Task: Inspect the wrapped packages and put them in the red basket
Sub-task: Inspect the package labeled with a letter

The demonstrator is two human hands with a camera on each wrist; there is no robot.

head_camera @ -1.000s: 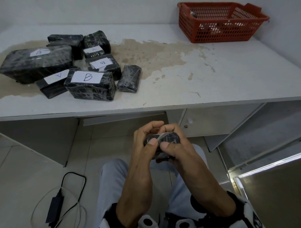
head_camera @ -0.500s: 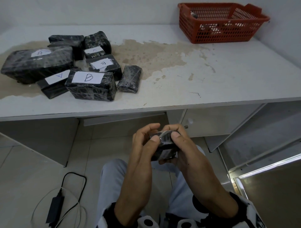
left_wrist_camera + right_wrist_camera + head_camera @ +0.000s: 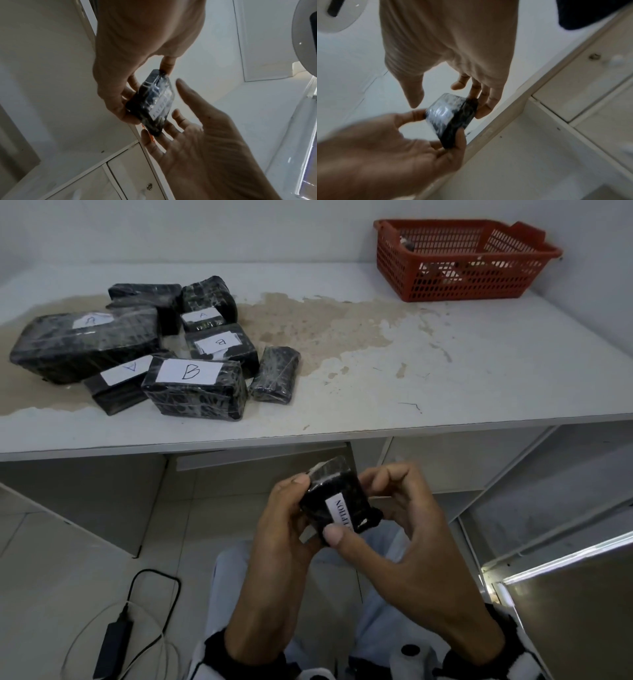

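Note:
A small black wrapped package (image 3: pixel 337 501) with a printed white label facing up is held below the table edge, over my lap. My left hand (image 3: pixel 294 508) grips its left side, thumb on the top corner and fingers underneath. My right hand (image 3: pixel 359 508) takes the other side, thumb at the near corner and curled fingers behind the far edge. The left wrist view shows the package (image 3: pixel 154 102) edge-on; the right wrist view shows it (image 3: pixel 452 116) blurred between both hands. The red basket (image 3: pixel 462 285) stands at the table's back right.
Several black wrapped packages (image 3: pixel 195 385), some with A or B labels, lie piled on the left of the stained white table (image 3: pixel 445 364). A drawer unit (image 3: pixel 445 460) sits under the table. A black charger with its cable (image 3: pixel 113 642) lies on the floor at left.
The small package has been turned over in my hands, so its printed label now faces up. My right fingers have lifted off its top and spread apart.

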